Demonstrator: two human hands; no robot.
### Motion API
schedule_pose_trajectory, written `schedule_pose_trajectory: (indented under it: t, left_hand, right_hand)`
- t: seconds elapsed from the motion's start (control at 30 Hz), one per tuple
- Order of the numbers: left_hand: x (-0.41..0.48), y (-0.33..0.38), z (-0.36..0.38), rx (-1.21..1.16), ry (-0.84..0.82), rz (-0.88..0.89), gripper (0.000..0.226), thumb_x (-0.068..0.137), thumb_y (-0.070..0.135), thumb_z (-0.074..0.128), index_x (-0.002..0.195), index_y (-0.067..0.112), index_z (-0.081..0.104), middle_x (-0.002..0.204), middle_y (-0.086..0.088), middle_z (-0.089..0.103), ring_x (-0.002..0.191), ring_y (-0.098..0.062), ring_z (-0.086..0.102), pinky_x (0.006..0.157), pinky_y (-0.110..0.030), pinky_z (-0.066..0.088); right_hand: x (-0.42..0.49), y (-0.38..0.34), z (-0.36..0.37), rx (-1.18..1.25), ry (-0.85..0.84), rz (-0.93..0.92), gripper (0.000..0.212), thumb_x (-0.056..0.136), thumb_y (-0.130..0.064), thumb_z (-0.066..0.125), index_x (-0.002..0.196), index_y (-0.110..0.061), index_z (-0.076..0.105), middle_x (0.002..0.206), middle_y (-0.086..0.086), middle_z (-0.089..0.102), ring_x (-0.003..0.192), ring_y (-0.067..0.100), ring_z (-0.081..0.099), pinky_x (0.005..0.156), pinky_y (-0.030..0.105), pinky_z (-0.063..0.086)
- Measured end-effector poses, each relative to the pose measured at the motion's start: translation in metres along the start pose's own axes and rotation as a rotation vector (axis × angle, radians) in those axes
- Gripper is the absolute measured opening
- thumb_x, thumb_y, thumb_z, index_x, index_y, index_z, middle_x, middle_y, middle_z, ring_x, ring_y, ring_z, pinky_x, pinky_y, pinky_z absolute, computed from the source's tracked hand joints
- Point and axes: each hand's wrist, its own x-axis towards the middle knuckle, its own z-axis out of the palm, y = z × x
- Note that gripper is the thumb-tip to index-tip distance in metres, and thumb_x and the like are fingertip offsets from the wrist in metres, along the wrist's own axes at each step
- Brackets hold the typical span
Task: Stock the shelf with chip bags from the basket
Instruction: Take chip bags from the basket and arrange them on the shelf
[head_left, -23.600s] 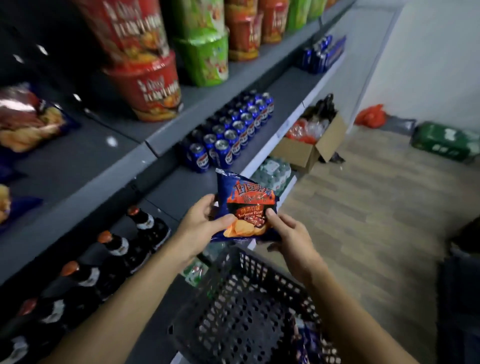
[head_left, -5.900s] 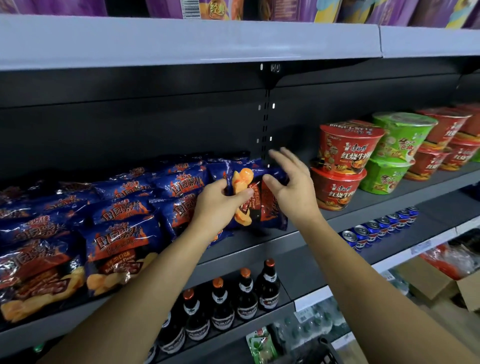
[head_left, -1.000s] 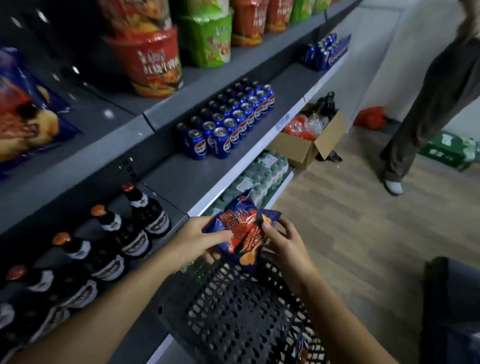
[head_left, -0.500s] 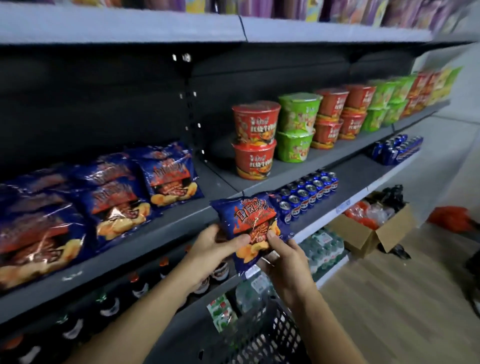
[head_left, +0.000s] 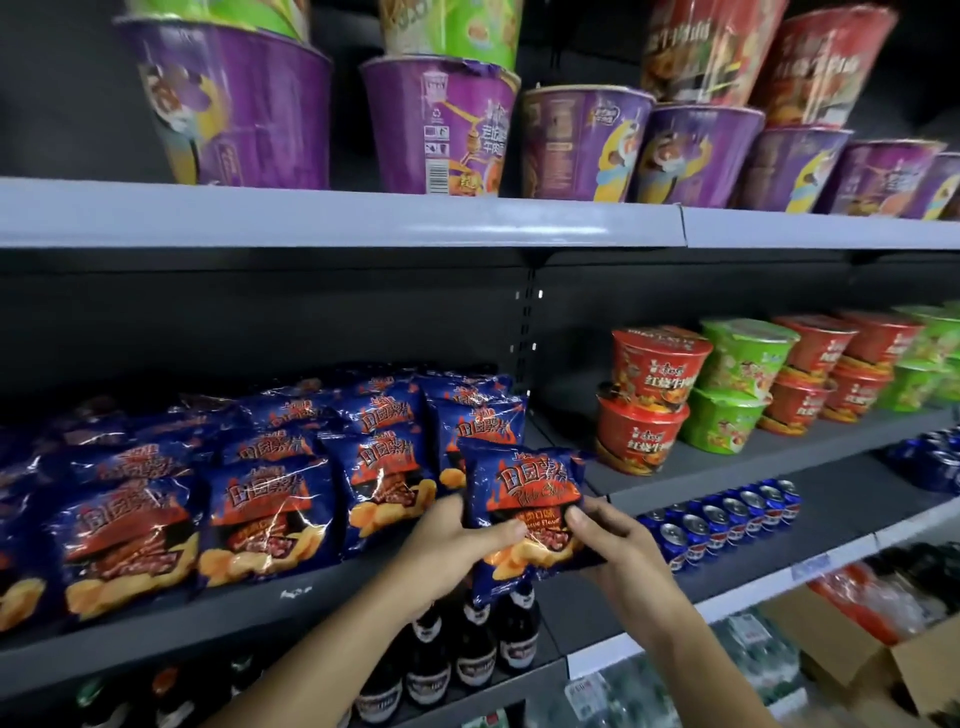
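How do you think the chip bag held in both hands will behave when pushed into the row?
The chip bag looks puffy and crinkled, so probably light, yielding, its chips fragile if squeezed. Its glossy film may slip between the left hand and right hand. The stocked bags lean back, so it likely needs support.
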Motion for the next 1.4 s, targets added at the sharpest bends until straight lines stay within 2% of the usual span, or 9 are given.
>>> schedule_pose_trajectory:
  t: [0.07, 0.13, 0.43, 0.67, 0.77, 0.93, 1.1, 1.23, 1.4]
  left_hand:
    - [0.003, -0.003, -0.006, 0.001, 0.002, -0.007, 0.041, 0.078, 0.04, 0.078, 0.117, 0.027, 0.069, 0.107, 0.008, 0.076, 0.101, -0.011, 0.071, 0.101, -0.044, 0.052]
    - [0.007, -0.007, -0.01, 0.003, 0.008, -0.017, 0.04, 0.079, 0.041, 0.078, 0.116, 0.029, 0.069, 0.106, 0.008, 0.076, 0.1, -0.012, 0.072, 0.1, -0.044, 0.052]
    - [0.028, -0.023, -0.016, -0.016, 0.041, -0.011, 0.057, 0.071, 0.051, 0.082, 0.122, 0.034, 0.061, 0.115, 0.009, 0.073, 0.107, -0.013, 0.07, 0.099, -0.046, 0.052]
    - [0.041, -0.031, -0.021, -0.014, 0.071, -0.016, 0.058, 0.068, 0.053, 0.084, 0.119, 0.039, 0.06, 0.117, 0.009, 0.072, 0.109, -0.013, 0.068, 0.101, -0.047, 0.05]
    - [0.045, -0.03, -0.02, 0.015, 0.088, -0.02, 0.054, 0.069, 0.05, 0.083, 0.117, 0.042, 0.06, 0.112, 0.014, 0.073, 0.105, -0.008, 0.069, 0.099, -0.043, 0.052]
    - [0.051, -0.019, -0.012, 0.085, 0.118, 0.019, 0.04, 0.078, 0.039, 0.082, 0.111, 0.037, 0.06, 0.102, 0.022, 0.072, 0.094, 0.011, 0.065, 0.091, -0.027, 0.053]
    - [0.059, -0.018, -0.005, 0.128, 0.156, 0.018, 0.039, 0.077, 0.042, 0.081, 0.111, 0.035, 0.063, 0.104, 0.017, 0.074, 0.098, -0.002, 0.069, 0.096, -0.04, 0.055]
    - [0.062, -0.022, -0.007, 0.309, 0.284, 0.074, 0.041, 0.073, 0.054, 0.076, 0.107, 0.034, 0.063, 0.103, 0.014, 0.071, 0.098, -0.006, 0.066, 0.092, -0.039, 0.055]
    - [0.065, -0.018, -0.02, 0.516, 0.436, 0.114, 0.059, 0.082, 0.043, 0.072, 0.134, 0.029, 0.046, 0.119, 0.007, 0.064, 0.111, -0.015, 0.061, 0.096, -0.041, 0.053]
  right_hand:
    - [0.005, 0.0, 0.005, -0.058, 0.029, -0.014, 0.022, 0.079, -0.027, 0.08, 0.095, -0.012, 0.078, 0.105, 0.021, 0.075, 0.1, 0.04, 0.072, 0.095, 0.051, 0.053]
    - [0.012, 0.002, 0.009, -0.073, 0.062, -0.018, 0.025, 0.081, -0.024, 0.076, 0.099, -0.007, 0.075, 0.104, 0.021, 0.076, 0.102, 0.043, 0.07, 0.098, 0.053, 0.053]
    - [0.035, 0.012, 0.015, -0.06, 0.124, -0.01, 0.01, 0.09, -0.012, 0.071, 0.096, -0.004, 0.071, 0.092, 0.017, 0.076, 0.083, 0.03, 0.073, 0.08, 0.04, 0.057]
    - [0.049, 0.018, 0.015, -0.055, 0.147, -0.011, 0.02, 0.091, -0.013, 0.071, 0.109, -0.004, 0.07, 0.102, 0.019, 0.076, 0.093, 0.035, 0.073, 0.089, 0.047, 0.057]
    - [0.053, 0.019, 0.013, -0.063, 0.154, -0.018, 0.019, 0.091, -0.013, 0.071, 0.108, -0.006, 0.071, 0.101, 0.017, 0.077, 0.094, 0.034, 0.073, 0.089, 0.046, 0.057]
    - [0.054, 0.014, 0.008, -0.036, 0.191, -0.034, 0.019, 0.091, -0.012, 0.07, 0.11, -0.008, 0.072, 0.1, 0.014, 0.078, 0.09, 0.029, 0.074, 0.078, 0.037, 0.056]
    - [0.058, 0.008, -0.001, -0.054, 0.199, -0.062, 0.02, 0.092, -0.013, 0.07, 0.111, -0.012, 0.072, 0.1, 0.011, 0.078, 0.094, 0.028, 0.074, 0.078, 0.034, 0.057]
    - [0.066, 0.006, 0.005, -0.109, 0.181, -0.096, 0.018, 0.094, -0.008, 0.068, 0.111, -0.013, 0.071, 0.095, 0.0, 0.079, 0.087, 0.014, 0.075, 0.069, 0.019, 0.056]
    - [0.09, 0.008, 0.022, -0.194, 0.18, -0.133, 0.027, 0.095, -0.014, 0.069, 0.121, -0.014, 0.068, 0.108, 0.001, 0.077, 0.1, 0.016, 0.073, 0.086, 0.028, 0.057]
